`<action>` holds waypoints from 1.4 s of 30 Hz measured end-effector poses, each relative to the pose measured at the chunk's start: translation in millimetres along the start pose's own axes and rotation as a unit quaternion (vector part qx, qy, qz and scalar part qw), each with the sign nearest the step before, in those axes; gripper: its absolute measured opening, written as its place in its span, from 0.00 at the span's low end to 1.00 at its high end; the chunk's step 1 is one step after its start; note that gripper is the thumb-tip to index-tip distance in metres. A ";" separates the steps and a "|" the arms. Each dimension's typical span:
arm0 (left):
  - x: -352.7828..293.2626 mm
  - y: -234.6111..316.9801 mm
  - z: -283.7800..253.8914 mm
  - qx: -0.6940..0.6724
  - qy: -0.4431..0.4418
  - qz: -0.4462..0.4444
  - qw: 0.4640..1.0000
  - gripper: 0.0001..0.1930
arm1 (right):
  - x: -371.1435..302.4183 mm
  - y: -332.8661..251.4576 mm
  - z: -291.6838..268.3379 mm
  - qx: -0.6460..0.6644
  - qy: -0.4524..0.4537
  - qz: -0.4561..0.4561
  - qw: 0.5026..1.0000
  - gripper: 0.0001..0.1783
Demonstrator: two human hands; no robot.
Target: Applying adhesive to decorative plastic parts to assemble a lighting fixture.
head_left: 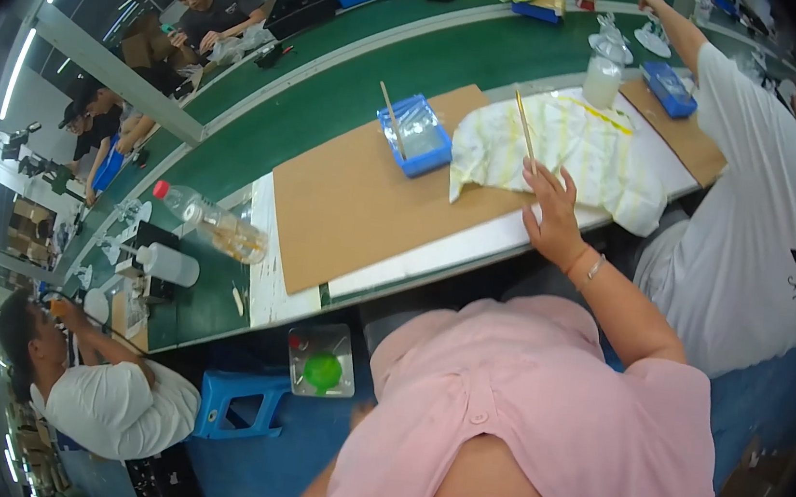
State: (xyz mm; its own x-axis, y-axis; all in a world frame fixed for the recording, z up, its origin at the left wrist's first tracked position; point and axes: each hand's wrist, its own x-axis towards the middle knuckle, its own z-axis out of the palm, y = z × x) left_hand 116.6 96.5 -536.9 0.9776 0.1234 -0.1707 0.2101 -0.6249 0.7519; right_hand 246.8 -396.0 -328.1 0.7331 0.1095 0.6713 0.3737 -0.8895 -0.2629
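Note:
My right hand (pixel 554 210) reaches over the front edge of a striped white and yellow cloth (pixel 574 146). Its fingers are spread, and the fingertips meet the near end of a thin golden stick (pixel 524 126), perhaps a brush handle, that slants across the cloth. No grip around the stick shows. My left hand (pixel 360 413) is mostly hidden low beside my pink shirt; only a bit of skin shows, so its fingers cannot be made out. Left of the cloth, a blue tray (pixel 414 165) with clear contents has another thin stick (pixel 391 117) resting across it.
Brown cardboard (pixel 343 214) covers part of the green table. A red-capped bottle (pixel 225 230) and a white bottle (pixel 170 264) lie or stand at left. A cloudy jar (pixel 602 81) stands behind the cloth. A co-worker (pixel 731 216) sits close at right; a blue stool (pixel 241 405) stands at left.

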 end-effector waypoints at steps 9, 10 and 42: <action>119.4 -12.8 66.2 -0.070 -0.028 -0.038 0.996 0.16 | 40.2 -30.9 40.8 0.075 -0.219 -0.024 0.973 0.44; 131.5 -7.6 70.2 -0.078 -0.031 -0.044 0.996 0.16 | 36.7 -25.2 43.2 0.082 -0.156 -0.082 0.981 0.47; 73.5 -2.7 97.8 -0.095 -0.268 -0.132 0.949 0.18 | 219.8 -57.1 54.2 0.023 -0.220 -0.167 0.961 0.41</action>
State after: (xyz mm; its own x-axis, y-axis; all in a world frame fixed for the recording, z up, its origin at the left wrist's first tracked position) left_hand 186.5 32.0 -613.8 0.7534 -0.1867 -0.6305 0.4952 -0.4698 0.7308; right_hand 417.4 -297.1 -203.1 0.7337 0.5708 0.3686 0.6467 -0.7530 -0.1212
